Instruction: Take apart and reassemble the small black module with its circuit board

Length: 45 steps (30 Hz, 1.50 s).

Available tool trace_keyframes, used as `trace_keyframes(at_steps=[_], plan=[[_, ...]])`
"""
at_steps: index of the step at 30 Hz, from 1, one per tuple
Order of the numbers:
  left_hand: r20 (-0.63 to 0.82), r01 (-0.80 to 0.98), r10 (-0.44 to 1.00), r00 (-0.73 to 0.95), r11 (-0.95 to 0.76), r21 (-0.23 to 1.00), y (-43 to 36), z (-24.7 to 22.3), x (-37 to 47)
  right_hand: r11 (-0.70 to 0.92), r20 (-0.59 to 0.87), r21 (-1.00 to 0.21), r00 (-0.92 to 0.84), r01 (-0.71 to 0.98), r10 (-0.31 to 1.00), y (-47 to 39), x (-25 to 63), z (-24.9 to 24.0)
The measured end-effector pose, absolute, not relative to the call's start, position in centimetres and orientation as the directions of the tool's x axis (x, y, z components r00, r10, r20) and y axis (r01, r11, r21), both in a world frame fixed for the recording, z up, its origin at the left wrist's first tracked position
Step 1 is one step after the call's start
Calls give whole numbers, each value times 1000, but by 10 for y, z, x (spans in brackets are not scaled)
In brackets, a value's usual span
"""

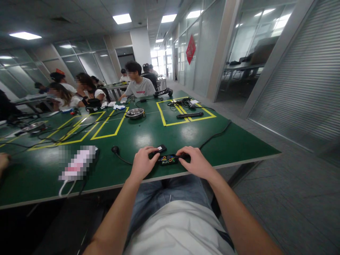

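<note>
A black open case with a circuit board [169, 160] lies near the table's front edge, coloured parts showing inside. My left hand [143, 162] is closed at its left end, thumb and fingers pinching there. At the opposite end, my right hand [195, 161] pinches the case where a cable enters. Just behind my left fingertips is a black cover-like piece [160, 148] with a small white label. A black cable with a round plug [115, 149] runs in from the left. Another black cable [216, 135] leads away to the right. My fingers hide both ends of the case.
The green table [143, 136] has yellow tape outlines. Beyond my hands are a metal bowl [135, 113], a black bar-shaped object [190, 115] and coiled cables [183, 102]. A blurred pale phone-like item [81, 163] lies left. A person [140, 85] sits across; others sit farther left.
</note>
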State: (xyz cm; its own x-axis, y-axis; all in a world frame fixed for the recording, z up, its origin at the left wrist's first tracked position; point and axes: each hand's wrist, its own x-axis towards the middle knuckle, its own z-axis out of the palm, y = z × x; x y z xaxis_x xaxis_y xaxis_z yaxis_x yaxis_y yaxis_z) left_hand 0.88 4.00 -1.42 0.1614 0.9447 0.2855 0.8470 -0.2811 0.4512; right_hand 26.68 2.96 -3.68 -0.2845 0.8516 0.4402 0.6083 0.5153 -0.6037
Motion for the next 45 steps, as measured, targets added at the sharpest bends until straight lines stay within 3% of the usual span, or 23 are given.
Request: trace_keyframes(at_steps=[4,8,13,17,22,26,29,32,37,45], plan=[[363,812,927,92,-281,512,40,-17,4,516,438,-616,-285,596,853,32,268,-38],[519,681,810,274,-545,490,29,-17,2,510,440,-633,-272,582,856,35,268,-41],[478,620,714,512,-692,368,15,-13,4,509,462,-681,-230,527,857,36,268,-45],[466,636,716,520,-689,349,14,-12,5,511,462,-669,-236,540,855,36,267,-44],[467,620,737,489,-670,408,16,-12,6,486,432,-637,-245,598,868,34,268,-41],[531,676,804,267,-549,492,26,-16,4,479,420,-627,-251,614,872,32,268,-39],[474,736,867,156,-422,529,36,-20,3,486,421,-610,-264,626,868,30,268,-38],[408,738,881,239,-438,513,39,-23,4,499,429,-582,-279,642,859,29,268,-37],[453,736,842,292,-501,456,25,-16,6,510,421,-548,-309,663,853,28,268,-37],[386,699,829,404,-552,454,12,-8,7,513,414,-584,-313,629,855,29,268,-37]])
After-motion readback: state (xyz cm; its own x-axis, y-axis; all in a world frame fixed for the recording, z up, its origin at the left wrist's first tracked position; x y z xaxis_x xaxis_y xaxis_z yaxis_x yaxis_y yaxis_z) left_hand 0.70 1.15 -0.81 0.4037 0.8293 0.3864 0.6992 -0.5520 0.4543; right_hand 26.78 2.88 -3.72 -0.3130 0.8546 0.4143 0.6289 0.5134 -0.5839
